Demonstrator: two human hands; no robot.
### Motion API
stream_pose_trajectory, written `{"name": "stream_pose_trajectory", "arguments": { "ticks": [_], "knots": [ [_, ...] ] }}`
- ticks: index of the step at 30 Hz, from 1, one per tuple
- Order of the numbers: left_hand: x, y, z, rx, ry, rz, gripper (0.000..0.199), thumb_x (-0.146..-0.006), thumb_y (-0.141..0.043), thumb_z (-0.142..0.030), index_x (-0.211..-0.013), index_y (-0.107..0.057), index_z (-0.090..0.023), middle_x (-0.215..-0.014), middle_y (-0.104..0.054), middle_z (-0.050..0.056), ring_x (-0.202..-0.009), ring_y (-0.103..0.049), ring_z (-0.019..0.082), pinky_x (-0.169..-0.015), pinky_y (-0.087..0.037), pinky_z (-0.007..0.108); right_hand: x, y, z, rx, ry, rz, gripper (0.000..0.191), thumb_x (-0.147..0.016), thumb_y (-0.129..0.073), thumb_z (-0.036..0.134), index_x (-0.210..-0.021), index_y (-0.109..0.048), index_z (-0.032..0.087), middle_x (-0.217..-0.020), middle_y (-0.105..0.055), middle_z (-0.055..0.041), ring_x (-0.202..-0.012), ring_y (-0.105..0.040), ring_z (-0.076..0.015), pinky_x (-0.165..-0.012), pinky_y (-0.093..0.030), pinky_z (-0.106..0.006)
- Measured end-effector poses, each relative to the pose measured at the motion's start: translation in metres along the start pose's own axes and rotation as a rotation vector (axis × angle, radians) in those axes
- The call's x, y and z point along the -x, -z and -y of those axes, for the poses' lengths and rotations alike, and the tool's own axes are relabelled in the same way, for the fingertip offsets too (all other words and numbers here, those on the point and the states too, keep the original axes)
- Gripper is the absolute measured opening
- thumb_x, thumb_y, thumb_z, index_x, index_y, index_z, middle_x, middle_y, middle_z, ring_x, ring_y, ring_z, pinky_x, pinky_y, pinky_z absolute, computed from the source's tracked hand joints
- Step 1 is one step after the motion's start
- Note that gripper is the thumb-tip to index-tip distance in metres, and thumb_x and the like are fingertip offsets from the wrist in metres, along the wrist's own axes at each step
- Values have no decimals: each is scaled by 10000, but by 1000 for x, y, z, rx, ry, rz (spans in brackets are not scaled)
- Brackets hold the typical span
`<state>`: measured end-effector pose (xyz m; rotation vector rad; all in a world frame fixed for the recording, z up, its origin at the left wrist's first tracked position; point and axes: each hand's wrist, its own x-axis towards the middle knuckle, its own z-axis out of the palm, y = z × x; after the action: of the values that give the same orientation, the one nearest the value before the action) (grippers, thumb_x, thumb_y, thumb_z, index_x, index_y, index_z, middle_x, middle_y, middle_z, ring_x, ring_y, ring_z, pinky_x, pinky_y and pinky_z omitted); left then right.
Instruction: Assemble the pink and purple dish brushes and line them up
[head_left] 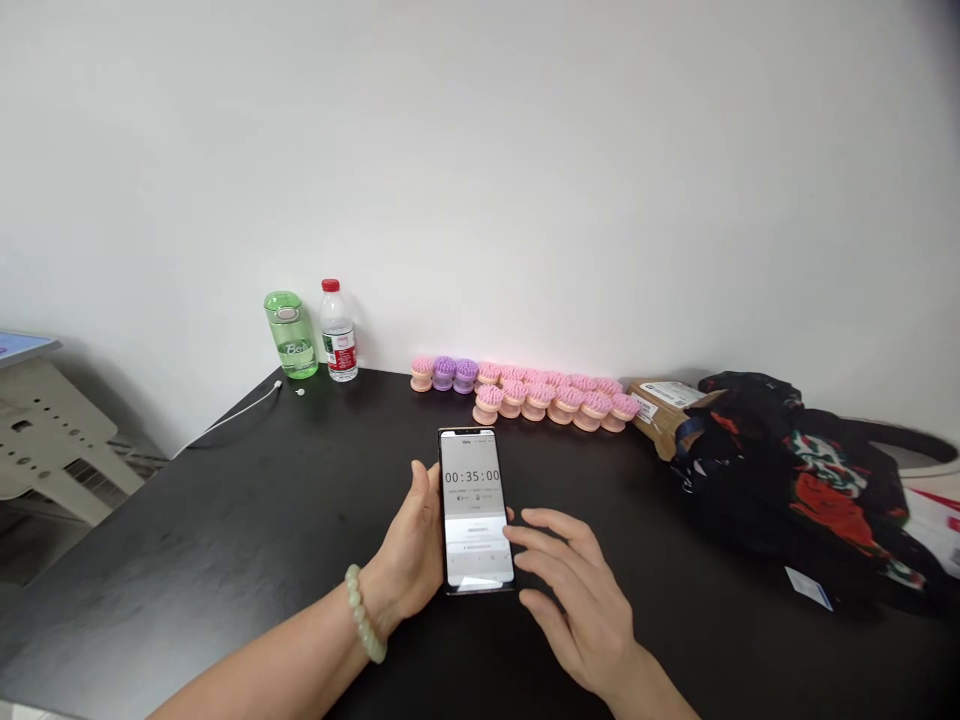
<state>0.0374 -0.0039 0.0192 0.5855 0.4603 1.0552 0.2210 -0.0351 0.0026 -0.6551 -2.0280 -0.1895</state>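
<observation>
A smartphone with its lit screen facing me shows 00:35:00 in large digits. My left hand wraps round its left side and back, thumb along the edge; a beaded bracelet circles that wrist. My right hand is beside the phone's right edge with its fingers spread, the index fingertip at or very close to the screen. Beyond the phone, two rows of pink brushes with round handles stand against the wall, along with two purple brushes.
A green bottle and a clear red-capped bottle stand at the back left of the black table. A white cable trails over its edge. At right lie a cardboard box and a black patterned bag.
</observation>
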Motion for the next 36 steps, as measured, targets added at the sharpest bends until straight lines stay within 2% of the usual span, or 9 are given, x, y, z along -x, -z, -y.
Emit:
{"name": "stream_pose_trajectory", "arguments": {
  "ticks": [7,12,19,28,36],
  "knots": [
    [0,1,-1,-30,11,-22,658,-897,-387,-691,-1281,-535,-176,-1003,-731,140,-948,-685,302,-931,-461,495,-1,2,-2,25,-30,-40,165,-993,-469,185,-939,-610,119,-941,-729,-140,-1051,-617,-277,-826,-539,-424],
    [0,1,-1,-33,6,-13,656,-902,-382,-686,-1258,-543,-159,-964,-738,149,-925,-687,303,-917,-471,496,-1,3,-3,34,-47,-52,153,-987,-478,181,-943,-613,121,-946,-727,-139,-1047,-614,-277,-815,-544,-424],
    [0,3,1,-36,-1,-10,658,-903,-381,-684,-1278,-541,-168,-1009,-733,150,-957,-682,307,-938,-461,501,-1,4,-2,38,-51,-63,145,-984,-480,170,-949,-613,127,-938,-727,-133,-1039,-620,-276,-808,-548,-426],
    [2,-3,-3,-12,11,-42,652,-873,-456,-687,-1251,-569,-167,-1037,-721,137,-967,-671,306,-962,-450,494,-2,4,-2,34,-65,-62,138,-985,-481,175,-958,-609,128,-960,-730,-136,-1051,-609,-275,-809,-548,-423],
    [1,-4,-1,-42,-17,-56,649,-848,-490,-702,-1231,-604,-191,-1175,-691,129,-1138,-611,333,-1025,-404,472,5,2,-4,64,-98,-36,137,-985,-486,200,-1012,-599,128,-1043,-713,-146,-1114,-580,-283,-854,-543,-438]
  ]
}}
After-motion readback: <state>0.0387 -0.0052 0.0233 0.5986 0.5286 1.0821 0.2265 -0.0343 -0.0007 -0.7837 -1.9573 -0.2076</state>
